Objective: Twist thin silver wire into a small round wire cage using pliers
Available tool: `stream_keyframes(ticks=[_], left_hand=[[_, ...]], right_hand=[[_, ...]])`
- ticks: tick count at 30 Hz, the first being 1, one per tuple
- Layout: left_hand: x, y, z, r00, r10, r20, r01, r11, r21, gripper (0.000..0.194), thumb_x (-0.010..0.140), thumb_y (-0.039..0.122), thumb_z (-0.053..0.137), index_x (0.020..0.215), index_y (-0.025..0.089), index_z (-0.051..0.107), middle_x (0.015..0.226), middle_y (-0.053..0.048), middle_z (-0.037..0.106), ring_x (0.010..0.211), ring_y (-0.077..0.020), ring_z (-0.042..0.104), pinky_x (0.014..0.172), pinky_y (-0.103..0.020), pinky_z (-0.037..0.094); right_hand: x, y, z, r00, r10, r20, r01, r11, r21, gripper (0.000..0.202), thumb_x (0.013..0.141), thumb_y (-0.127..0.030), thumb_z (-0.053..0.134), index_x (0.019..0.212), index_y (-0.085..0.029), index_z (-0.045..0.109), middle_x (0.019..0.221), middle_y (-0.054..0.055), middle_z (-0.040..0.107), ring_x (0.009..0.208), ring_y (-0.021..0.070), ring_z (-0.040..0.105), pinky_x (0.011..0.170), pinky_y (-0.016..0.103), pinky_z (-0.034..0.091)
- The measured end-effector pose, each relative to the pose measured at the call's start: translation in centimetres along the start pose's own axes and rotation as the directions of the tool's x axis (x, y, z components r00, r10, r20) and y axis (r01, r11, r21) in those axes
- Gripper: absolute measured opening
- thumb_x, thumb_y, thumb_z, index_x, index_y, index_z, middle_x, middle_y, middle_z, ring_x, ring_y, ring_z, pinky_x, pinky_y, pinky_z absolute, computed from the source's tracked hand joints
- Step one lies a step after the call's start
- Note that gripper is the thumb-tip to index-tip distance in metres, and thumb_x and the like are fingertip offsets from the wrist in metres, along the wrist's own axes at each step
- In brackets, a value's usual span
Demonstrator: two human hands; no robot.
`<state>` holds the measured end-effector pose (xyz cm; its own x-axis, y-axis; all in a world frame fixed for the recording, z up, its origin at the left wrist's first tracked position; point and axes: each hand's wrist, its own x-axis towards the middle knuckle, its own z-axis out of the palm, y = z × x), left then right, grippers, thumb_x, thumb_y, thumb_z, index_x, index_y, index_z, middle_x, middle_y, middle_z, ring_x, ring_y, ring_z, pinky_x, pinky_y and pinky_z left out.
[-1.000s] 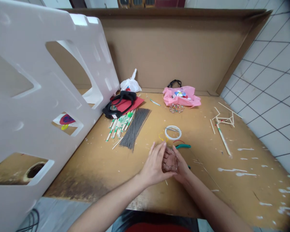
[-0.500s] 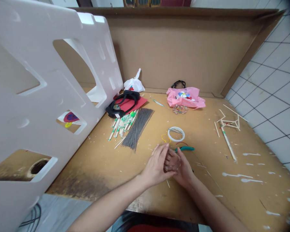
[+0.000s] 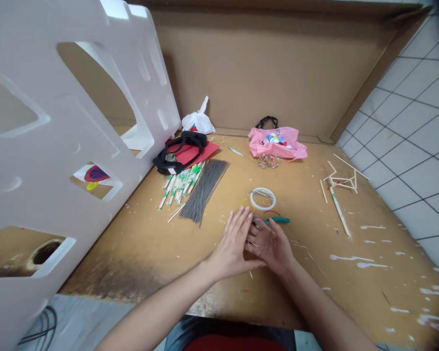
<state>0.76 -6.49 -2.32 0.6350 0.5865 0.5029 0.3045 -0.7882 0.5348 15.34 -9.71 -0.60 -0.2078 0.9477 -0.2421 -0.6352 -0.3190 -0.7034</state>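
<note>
A small piece of bent, shiny thin wire [image 3: 254,243] lies between my two cupped hands near the middle of the table; its full shape is hidden by the fingers. My left hand [image 3: 234,246] curves around it from the left, fingers long and close together. From the right, my right hand [image 3: 276,248] cradles the wire against its palm and fingers. Just beyond the fingertips are teal-handled pliers [image 3: 280,221], partly covered by the right hand. A white ring [image 3: 252,199] with thin metal pieces across it lies farther back, beside a yellow loop [image 3: 243,202].
A bundle of grey wires [image 3: 205,192] lies left, beside wrapped chopsticks [image 3: 175,187] and a black strap [image 3: 161,163]. A pink bag [image 3: 296,146] with colourful pieces sits at the back. At right stands a stick frame [image 3: 344,183]. A white plastic panel [image 3: 106,122] walls the left side.
The view has shifted slightly, so the table things sit a little left and higher. My hands have parted a little at the fingertips, showing more of the wire between them.
</note>
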Motion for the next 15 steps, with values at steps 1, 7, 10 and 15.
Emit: stream_keyframes(ticks=[1,7,10,15], left_hand=[[0.0,-0.1,-0.1,1.0,-0.003,-0.004,0.003,1.0,-0.013,0.11,0.066,0.051,0.067,0.144,0.018,-0.003,0.148,-0.022,0.016,0.138,-0.0354,0.011,0.107,-0.06,0.016],[0.4,-0.2,-0.7,0.95,-0.31,-0.032,0.284,0.904,-0.32,0.067,0.075,0.042,0.063,0.131,0.019,0.033,0.13,-0.016,0.046,0.122,-0.0286,0.042,0.101,-0.048,0.033],[0.7,-0.1,-0.4,0.879,-0.46,0.127,0.442,0.686,-0.578,0.032,0.081,0.039,0.056,0.103,0.017,0.052,0.091,-0.006,0.061,0.087,-0.0174,0.057,0.084,-0.034,0.044],[0.8,-0.1,0.4,0.83,-0.506,0.236,0.455,0.368,-0.811,0.036,0.076,0.037,0.065,0.1,0.017,0.048,0.081,-0.002,0.057,0.072,-0.0108,0.055,0.069,-0.025,0.045]], right_hand=[[0.0,-0.2,-0.1,1.0,-0.008,0.013,0.008,1.0,-0.006,0.048,0.085,-0.056,0.032,0.115,-0.025,0.053,0.119,0.009,0.06,0.101,0.0231,0.06,0.079,0.043,0.049],[-0.1,-0.8,-0.9,0.984,-0.178,-0.01,0.177,0.982,-0.059,0.054,0.085,-0.059,0.026,0.123,-0.028,0.048,0.128,0.008,0.055,0.111,0.0257,0.056,0.091,0.05,0.041],[-0.1,-0.8,-0.9,0.972,-0.234,-0.037,0.23,0.97,-0.083,0.053,0.085,-0.057,0.026,0.124,-0.028,0.048,0.126,0.008,0.057,0.112,0.0263,0.056,0.093,0.051,0.039],[0.0,-0.8,-0.7,0.967,-0.245,-0.076,0.237,0.967,-0.095,0.056,0.083,-0.058,0.027,0.123,-0.025,0.05,0.12,0.009,0.061,0.111,0.0267,0.056,0.097,0.051,0.037]])
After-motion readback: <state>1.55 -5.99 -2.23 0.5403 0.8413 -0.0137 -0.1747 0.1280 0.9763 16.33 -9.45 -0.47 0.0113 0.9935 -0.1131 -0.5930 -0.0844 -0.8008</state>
